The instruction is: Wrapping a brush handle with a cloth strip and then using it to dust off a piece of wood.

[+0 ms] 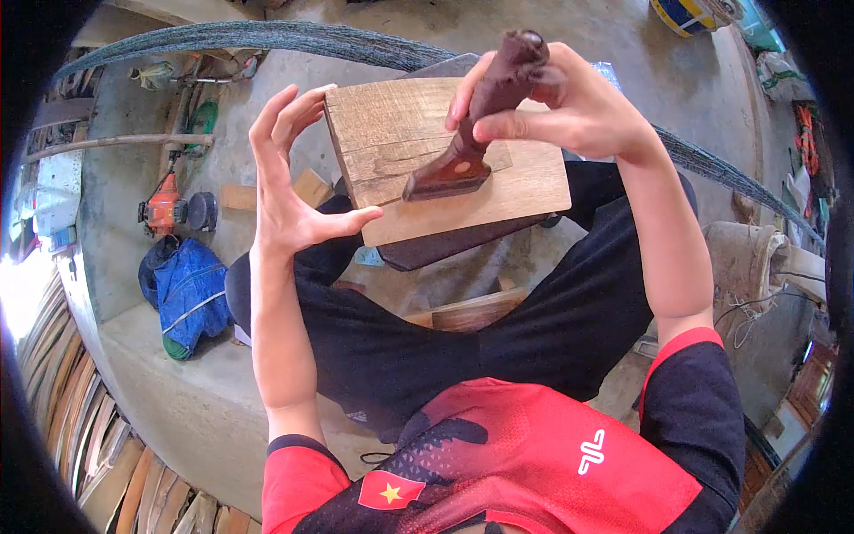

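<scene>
A wooden board (525, 191), darker and rough-grained over its far left part, lies on a dark plate (471, 245) between my knees. My right hand (560, 107) is closed around the brown-wrapped handle of a wide-headed, brush-shaped hand tool (458, 169). The tool leans over the board with its flat head low against the surface; I cannot tell how firmly it presses. At the board's left end, my left hand (294, 187) is spread wide. Its thumb reaches the near left corner and a fingertip the far left corner, leaving a gap at the palm.
A grey-green hammock (294, 37) stretches across beyond the board. An orange motor tool (165, 206) and a blue bundle (191, 289) stand at left. Wood pieces (467, 311) lie beneath my legs. A stack of wood strips (98, 445) fills the lower left.
</scene>
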Available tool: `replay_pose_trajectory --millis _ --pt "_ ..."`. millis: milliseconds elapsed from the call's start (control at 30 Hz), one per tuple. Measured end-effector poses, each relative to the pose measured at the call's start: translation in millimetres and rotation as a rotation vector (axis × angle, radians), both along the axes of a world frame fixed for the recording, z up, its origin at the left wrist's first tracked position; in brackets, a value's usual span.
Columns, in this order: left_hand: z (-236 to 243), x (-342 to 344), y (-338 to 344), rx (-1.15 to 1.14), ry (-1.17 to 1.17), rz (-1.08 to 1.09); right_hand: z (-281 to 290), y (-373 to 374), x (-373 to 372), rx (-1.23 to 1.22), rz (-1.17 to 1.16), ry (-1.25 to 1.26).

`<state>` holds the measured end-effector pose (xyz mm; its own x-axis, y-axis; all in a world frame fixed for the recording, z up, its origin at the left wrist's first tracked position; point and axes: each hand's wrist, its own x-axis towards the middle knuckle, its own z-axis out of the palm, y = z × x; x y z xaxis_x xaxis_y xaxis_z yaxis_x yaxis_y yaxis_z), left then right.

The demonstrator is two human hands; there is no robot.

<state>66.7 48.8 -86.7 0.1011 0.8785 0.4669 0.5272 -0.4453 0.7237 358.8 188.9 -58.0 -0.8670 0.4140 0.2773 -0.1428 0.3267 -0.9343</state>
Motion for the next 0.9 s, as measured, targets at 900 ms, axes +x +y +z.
replay_pose_trajectory --millis 900 --pt "4 1 -4 -0.047 -0.009 0.016 -6 33 16 -0.016 -0.157 0.244"
